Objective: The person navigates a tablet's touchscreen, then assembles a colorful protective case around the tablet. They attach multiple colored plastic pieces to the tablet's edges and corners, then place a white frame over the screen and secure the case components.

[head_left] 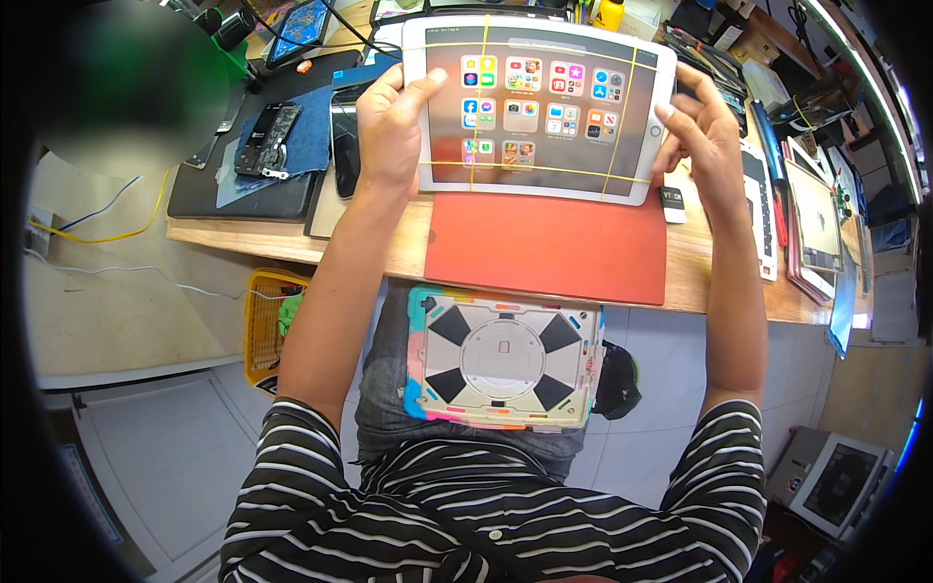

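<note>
A white-framed tablet [539, 115] is held up over the workbench, its screen lit with rows of app icons. Thin yellow bands [474, 146] run around it lengthwise and crosswise. At its left edge my left hand [391, 131] grips it, thumb on the front and fingers behind. My right hand [708, 136] holds the opposite edge, thumb beside the round button and the other fingers bent, partly behind the tablet. Below the tablet lies a red mat [544, 251]. Across my lap rests a rugged tablet case [501, 355] with a multicoloured rim and a round plate on its back.
Left on the wooden bench [374, 248] are a black laptop-like slab [243, 201], a circuit board [267, 141] and a dark phone [346, 146]. Device parts and tools [768, 194] crowd the right side. A yellow basket [262, 325] stands below the bench. A blurred green object [126, 83] blocks the upper left.
</note>
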{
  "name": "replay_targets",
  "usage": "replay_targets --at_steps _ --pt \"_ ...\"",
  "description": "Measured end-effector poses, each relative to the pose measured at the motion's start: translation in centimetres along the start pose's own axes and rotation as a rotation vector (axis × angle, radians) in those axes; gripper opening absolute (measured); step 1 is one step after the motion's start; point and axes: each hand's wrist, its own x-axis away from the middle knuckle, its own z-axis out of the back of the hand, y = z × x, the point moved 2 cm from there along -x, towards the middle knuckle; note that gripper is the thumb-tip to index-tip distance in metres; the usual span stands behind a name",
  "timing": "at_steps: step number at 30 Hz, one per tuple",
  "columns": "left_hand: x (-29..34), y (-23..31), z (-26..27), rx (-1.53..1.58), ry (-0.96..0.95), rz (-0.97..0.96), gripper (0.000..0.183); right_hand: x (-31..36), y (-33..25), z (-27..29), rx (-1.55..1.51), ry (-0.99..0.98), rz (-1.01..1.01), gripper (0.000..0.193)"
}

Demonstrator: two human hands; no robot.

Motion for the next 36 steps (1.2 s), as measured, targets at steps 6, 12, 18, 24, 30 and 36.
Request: replay_targets --at_steps 6,12,18,24,30,36 --pt "0.6 -0.3 -1.4 0.173 0.090 -0.010 0.039 -0.2 -0.3 1.4 0.199 0.380 0.262 0.046" --pt "0.8 -0.4 -0.6 0.189 0.059 -0.033 0.032 0.2 -0.1 0.2 0.491 0.375 0.513 0.044" --pt "0.8 -0.6 -0.5 0.195 0.071 -0.056 0.027 1.0 -1.0 -3.4 0.875 0.095 0.690 0.054" --pt "0.6 -1.1 -0.5 0.216 0.076 -0.047 0.026 2.0 -0.4 -5.7 1.029 -0.016 0.591 0.057" --pt "-0.1 -1.9 0.3 0.194 0.042 -0.045 0.036 1.8 -0.2 -5.6 1.053 -0.051 0.597 0.048" --pt "0.1 -1.7 0.1 0.161 0.058 -0.061 0.035 2.0 -0.7 -5.4 0.963 -0.062 0.640 0.027"
